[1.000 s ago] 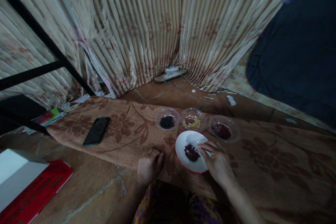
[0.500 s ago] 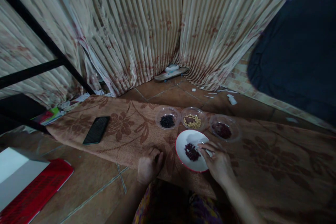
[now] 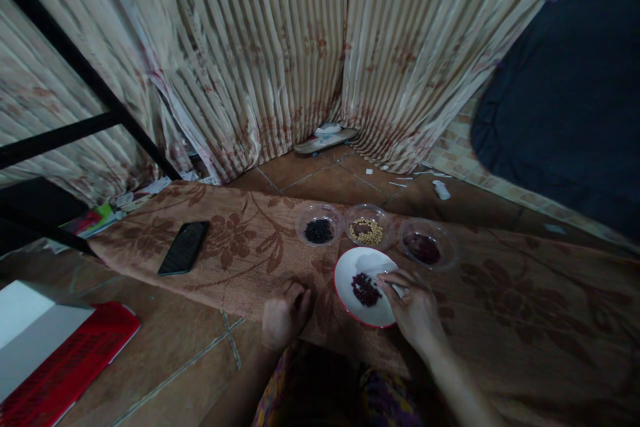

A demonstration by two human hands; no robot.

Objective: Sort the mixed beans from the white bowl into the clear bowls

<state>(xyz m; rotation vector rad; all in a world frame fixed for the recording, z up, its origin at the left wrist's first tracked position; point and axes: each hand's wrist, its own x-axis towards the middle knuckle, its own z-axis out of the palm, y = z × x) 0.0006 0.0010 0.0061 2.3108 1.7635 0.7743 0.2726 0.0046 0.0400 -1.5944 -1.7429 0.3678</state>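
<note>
My right hand (image 3: 417, 310) is over the right side of a white bowl (image 3: 345, 277) with a red rim, its fingers pinched on slim metal tweezers (image 3: 399, 289). The tips of the tweezers reach a small heap of dark red beans (image 3: 366, 289) in the bowl. Loosely curled, my left hand (image 3: 286, 313) rests on the cloth left of the bowl and holds nothing I can see. Behind the bowl stand three clear plastic dishes: one with black beans (image 3: 319, 231), one with yellow beans (image 3: 367, 232), one with dark red beans (image 3: 423, 249).
A brown patterned cloth (image 3: 245, 267) covers the low table. A dark phone (image 3: 183, 248) lies on its left part. On the floor, a red and white box (image 3: 75, 353) is at the left, and a skateboard (image 3: 325, 141) sits by the striped curtains (image 3: 280, 47).
Hardly anything differs. My right hand keeps its pinch on the tweezers at the heap of beans, with only a tiny shift at the tips. My left hand stays put.
</note>
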